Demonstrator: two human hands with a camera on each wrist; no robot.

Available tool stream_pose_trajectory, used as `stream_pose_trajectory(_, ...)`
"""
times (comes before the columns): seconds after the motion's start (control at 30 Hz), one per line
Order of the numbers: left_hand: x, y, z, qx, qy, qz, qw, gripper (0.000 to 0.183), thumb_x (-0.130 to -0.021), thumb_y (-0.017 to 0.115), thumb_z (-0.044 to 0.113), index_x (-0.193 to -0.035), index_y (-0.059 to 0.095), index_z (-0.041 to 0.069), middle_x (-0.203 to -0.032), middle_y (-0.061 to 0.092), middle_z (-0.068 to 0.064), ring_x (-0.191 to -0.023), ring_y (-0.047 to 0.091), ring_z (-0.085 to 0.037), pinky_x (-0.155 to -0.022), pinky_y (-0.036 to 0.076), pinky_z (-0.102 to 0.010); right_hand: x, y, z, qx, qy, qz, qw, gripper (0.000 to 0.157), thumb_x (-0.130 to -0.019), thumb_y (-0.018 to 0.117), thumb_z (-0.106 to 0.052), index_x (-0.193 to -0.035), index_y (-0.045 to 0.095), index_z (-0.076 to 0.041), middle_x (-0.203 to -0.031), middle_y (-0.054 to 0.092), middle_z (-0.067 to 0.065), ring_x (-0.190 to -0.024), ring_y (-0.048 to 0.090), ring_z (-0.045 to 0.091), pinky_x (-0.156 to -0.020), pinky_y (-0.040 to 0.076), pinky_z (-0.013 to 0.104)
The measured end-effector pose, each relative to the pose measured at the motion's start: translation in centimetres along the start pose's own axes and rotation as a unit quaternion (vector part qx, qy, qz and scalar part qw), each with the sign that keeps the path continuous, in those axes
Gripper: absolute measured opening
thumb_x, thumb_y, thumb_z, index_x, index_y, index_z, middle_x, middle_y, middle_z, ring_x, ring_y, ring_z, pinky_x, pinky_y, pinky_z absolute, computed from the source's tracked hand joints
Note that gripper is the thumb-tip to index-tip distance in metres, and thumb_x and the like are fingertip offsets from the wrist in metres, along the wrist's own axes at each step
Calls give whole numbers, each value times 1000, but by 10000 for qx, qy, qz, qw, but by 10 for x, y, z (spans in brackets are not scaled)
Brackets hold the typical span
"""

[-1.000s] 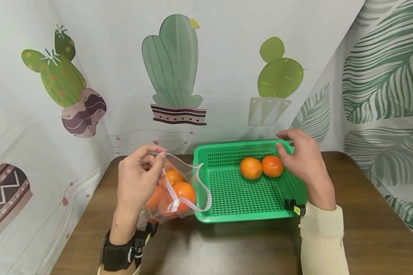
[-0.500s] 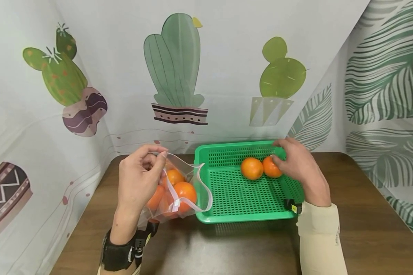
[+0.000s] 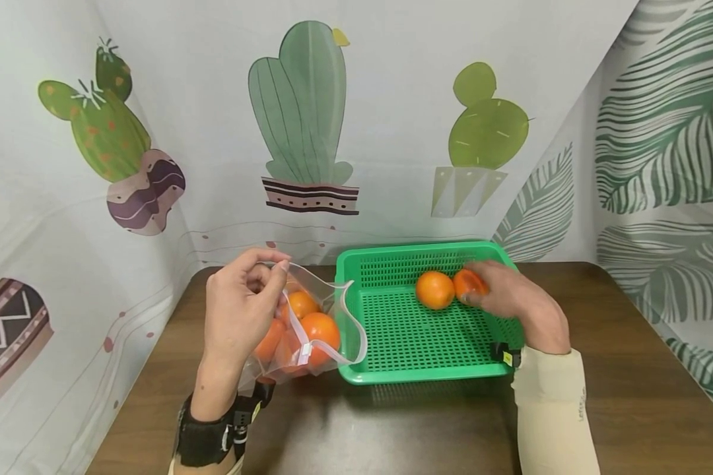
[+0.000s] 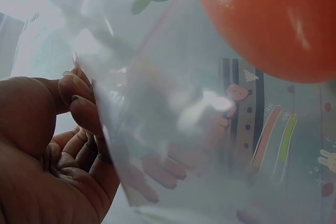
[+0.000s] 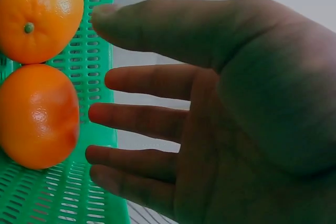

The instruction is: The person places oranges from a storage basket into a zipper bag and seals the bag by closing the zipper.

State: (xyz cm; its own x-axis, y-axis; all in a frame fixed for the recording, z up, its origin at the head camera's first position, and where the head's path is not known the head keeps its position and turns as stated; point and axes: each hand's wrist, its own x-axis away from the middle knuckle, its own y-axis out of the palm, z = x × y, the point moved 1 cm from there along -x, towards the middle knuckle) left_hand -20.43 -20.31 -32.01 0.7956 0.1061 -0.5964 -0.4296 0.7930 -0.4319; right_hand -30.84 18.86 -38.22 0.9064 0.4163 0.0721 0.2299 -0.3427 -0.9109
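My left hand [image 3: 243, 310] pinches the upper edge of a clear zip bag [image 3: 339, 310] between thumb and fingertips. Several oranges [image 3: 319, 330] sit inside the bag, and its mouth gapes toward the basket. In the left wrist view, the clear plastic [image 4: 173, 145] hangs from the fingertips, with one orange [image 4: 278, 19] at upper right. My right hand [image 3: 511, 290] reaches over the right side of the green basket, thumb and fingers spread around the right-hand orange [image 3: 471, 284]. A second orange [image 3: 435, 290] lies against it. The right wrist view shows the fingers [image 5: 152, 121] extended toward the fruit.
The green slotted basket [image 3: 428, 375] stands on a dark wooden table [image 3: 404, 429], its left rim beside the bag. Behind it hangs a white curtain [image 3: 392, 119] printed with cacti and leaves.
My right hand has moved left and down from the basket's right rim to the right-hand orange. The left hand and the bag have hardly moved.
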Motion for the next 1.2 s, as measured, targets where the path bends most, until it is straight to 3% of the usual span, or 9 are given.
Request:
stream_pose_trajectory(0.33,-1,1,-2,57,40,-43,10000,9,-97,66,22,-101,72,17,-53,56,7,-42,54,-7,-40,36,-24,-2,3,4,92,153,-356,9992,66,-93,69,-29,-145,45,4,-146,40,32,-129,42,50,-100,40,64)
stream_pose_trajectory(0.53,0,0,-1,65,12,-52,10000,10,-97,66,23,-102,73,16,-53,56,7,-43,54,-7,-40,37,-24,-2,2,3,146,132,-216,9996,65,-92,71,-29,-143,47,4,-141,42,29,-116,50,42,-92,45,59)
stream_pose_trajectory(0.8,0,-1,-2,17,-40,-67,10000,9,-98,66,22,-101,72,18,-53,56,7,-43,54,-7,-39,37,-24,-1,5,3,99,459,-378,9982,69,-92,71,-36,-140,50,8,-135,38,28,-107,52,41,-83,49,52)
stream_pose_trajectory(1.0,1,-1,-2,-2,-81,-80,9999,9,-98,65,22,-101,72,17,-53,55,7,-43,53,-8,-39,36,-25,-2,6,3,238,355,-455,9980,65,-93,70,-35,-139,51,6,-145,38,33,-120,48,47,-92,46,60)
stream_pose_trajectory(1.2,1,-1,-2,-41,-83,-83,9999,10,-97,66,21,-102,72,16,-53,56,8,-43,54,-8,-39,36,-24,-3,6,4,272,153,-495,9983,58,-92,70,-32,-137,56,2,-145,42,32,-125,45,49,-95,44,62)
